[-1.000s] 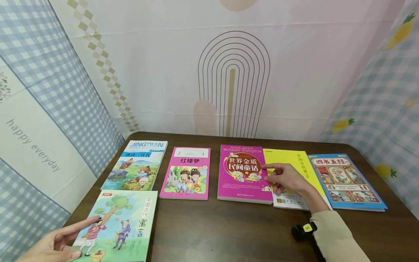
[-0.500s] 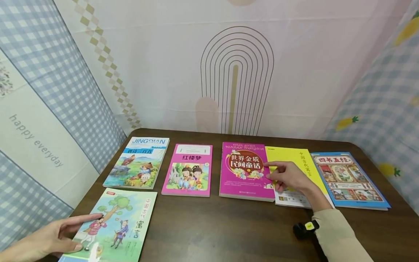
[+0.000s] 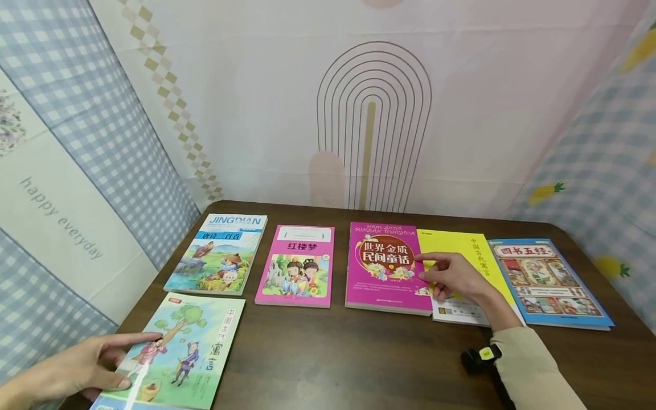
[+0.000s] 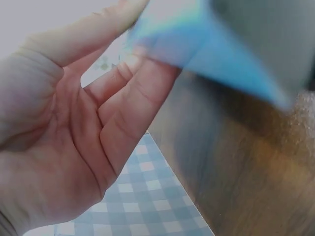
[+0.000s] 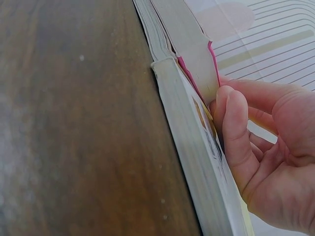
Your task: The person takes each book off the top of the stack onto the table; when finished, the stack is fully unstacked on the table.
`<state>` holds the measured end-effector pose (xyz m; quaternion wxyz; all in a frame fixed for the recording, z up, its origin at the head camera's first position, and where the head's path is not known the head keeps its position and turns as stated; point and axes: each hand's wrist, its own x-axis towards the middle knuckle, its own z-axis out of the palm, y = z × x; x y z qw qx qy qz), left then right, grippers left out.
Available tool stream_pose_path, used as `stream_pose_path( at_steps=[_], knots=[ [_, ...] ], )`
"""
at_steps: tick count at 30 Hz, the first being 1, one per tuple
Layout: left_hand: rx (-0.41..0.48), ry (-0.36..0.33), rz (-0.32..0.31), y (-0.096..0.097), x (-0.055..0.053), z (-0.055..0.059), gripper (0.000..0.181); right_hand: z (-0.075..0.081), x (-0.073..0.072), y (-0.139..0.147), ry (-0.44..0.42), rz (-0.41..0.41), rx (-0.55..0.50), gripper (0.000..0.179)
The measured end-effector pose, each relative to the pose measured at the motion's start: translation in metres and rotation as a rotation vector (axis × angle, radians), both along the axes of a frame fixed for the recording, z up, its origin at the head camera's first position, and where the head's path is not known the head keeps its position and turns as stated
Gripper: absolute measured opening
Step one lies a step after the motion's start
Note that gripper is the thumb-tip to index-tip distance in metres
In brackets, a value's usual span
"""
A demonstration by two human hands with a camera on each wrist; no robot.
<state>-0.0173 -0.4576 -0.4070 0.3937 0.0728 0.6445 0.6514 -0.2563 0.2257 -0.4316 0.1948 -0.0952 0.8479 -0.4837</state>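
In the head view, my left hand (image 3: 74, 367) pinches a green picture-cover book (image 3: 187, 353) by its left edge. The thumb lies on the cover, and the index finger reaches over it. A tilted, blurred blue corner of that book (image 4: 197, 54) shows in the left wrist view above the table. My right hand (image 3: 456, 279) pinches the right edge of a magenta book (image 3: 384, 290) between thumb and fingers. That book overlaps a yellow book (image 3: 456, 245) lying to its right. In the right wrist view, the magenta book's page edge (image 5: 197, 69) meets the right hand's (image 5: 275, 142) fingertips.
Along the back of the dark wooden table (image 3: 307, 353) lie a light-blue landscape-cover book (image 3: 215, 256), a pink book (image 3: 294, 273) and, far right, a blue-bordered book (image 3: 553, 285). A patterned cloth (image 3: 256, 102) hangs behind, with checked cloth at both sides.
My left hand and the green book have shifted slightly down and left, and a blue strip now shows at its bottom. The view moves slightly; my right hand stays at the magenta book's edge.
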Motion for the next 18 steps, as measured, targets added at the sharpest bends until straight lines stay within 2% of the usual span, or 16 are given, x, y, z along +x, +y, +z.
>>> stream_pose_path(
  at_steps=[5,9,11,15,18],
  knots=[
    [0.004,0.021,-0.022,0.0000,-0.0010,-0.0009,0.069,-0.0001,0.0009,-0.0016,-0.007,-0.010,-0.005,0.067],
    [-0.044,0.050,0.001,-0.0004,-0.0013,-0.0023,0.069,0.0000,0.0009,-0.0016,-0.012,-0.015,-0.010,0.066],
    [-0.108,0.087,0.010,-0.0003,-0.0010,-0.0025,0.069,-0.0003,0.0006,-0.0015,-0.009,-0.013,-0.010,0.066],
    [-0.318,0.241,0.015,0.0016,0.0014,-0.0016,0.071,-0.0013,0.0000,-0.0017,-0.003,-0.012,-0.006,0.066],
    [-0.413,0.300,0.017,0.0045,0.0022,-0.0003,0.075,-0.0018,0.0002,-0.0020,-0.004,-0.018,-0.005,0.066]
  ],
)
